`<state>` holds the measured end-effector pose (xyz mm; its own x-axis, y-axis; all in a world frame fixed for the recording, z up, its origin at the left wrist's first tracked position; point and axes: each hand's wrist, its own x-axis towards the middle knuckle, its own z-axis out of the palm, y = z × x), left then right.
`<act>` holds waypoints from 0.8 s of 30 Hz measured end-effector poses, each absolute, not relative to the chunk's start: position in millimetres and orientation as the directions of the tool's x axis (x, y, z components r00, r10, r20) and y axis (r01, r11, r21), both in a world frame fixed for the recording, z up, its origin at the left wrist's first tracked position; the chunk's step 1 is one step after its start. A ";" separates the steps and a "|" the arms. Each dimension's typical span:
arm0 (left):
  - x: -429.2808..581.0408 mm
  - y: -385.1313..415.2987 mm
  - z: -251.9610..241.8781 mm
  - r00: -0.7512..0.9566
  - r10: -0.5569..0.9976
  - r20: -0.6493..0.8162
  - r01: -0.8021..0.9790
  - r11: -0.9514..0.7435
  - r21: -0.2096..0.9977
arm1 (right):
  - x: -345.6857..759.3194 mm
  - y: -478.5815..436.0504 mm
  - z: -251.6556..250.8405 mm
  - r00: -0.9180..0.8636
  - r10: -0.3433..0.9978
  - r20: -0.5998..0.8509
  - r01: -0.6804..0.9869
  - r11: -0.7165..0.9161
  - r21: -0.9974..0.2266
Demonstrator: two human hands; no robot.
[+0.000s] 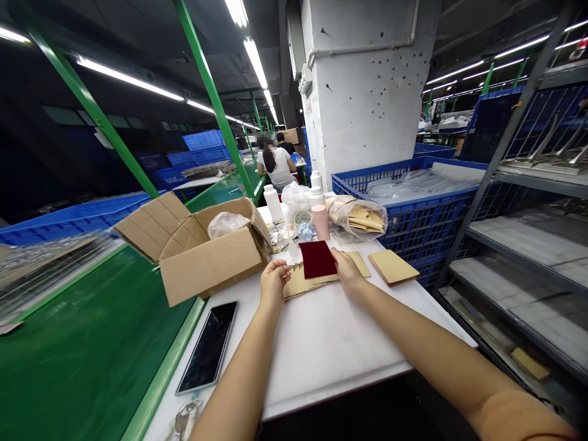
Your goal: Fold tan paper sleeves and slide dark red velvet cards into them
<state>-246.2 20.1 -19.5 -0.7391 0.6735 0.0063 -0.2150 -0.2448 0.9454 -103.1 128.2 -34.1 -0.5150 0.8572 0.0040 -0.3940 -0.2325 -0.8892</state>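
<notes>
- Overall, a white table (331, 361) is seen running up the middle of the frame, with a green bench (87, 349) at lower left and steel shelving (519, 245) at right.
- A blue crate (413, 208) is placed beyond the table's right edge, and an open cardboard box (206, 263) is set at its left side, above a phone (206, 347).
- At centre, a dark red square (318, 259) is laid over fanned tan sheets (310, 283), with a tan stack (388, 267) just to the right.
- The right hand (349, 272) is pressed to the square's lower edge, fingers narrowly closed, while the left hand (274, 285) is curled beside the sheets; neither hold can be confirmed.
- Slipping could be caused by so light a contact, and the fanned sheets could be knocked out of line.
- Bottles (273, 202) crowded at the far end could be tipped by a careless reach.
- The square's underside is hidden, the sheets cannot be counted, and keys (186, 419) are cut off at the bottom edge.
</notes>
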 end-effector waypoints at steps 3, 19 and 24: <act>-247.7 18.6 -18.0 -0.762 0.648 0.013 -0.209 -0.264 0.942 | -99.7 133.9 -32.0 -0.366 0.930 0.032 -0.419 -0.133 -0.898; -247.0 19.1 -21.4 -0.749 0.662 0.007 -0.198 -0.234 0.952 | -98.3 128.8 -31.6 -0.441 0.895 0.071 -0.353 -0.100 -0.930; -247.2 19.0 -22.3 -0.733 0.681 0.013 -0.189 -0.221 0.957 | -96.7 129.3 -30.4 -0.466 0.881 0.078 -0.343 -0.099 -0.934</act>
<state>-247.2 19.0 -22.3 -0.7326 0.6806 0.0125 -0.1890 -0.2211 0.9567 -96.7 129.3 -30.4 -0.4659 0.8814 0.0776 -0.3434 -0.0993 -0.9339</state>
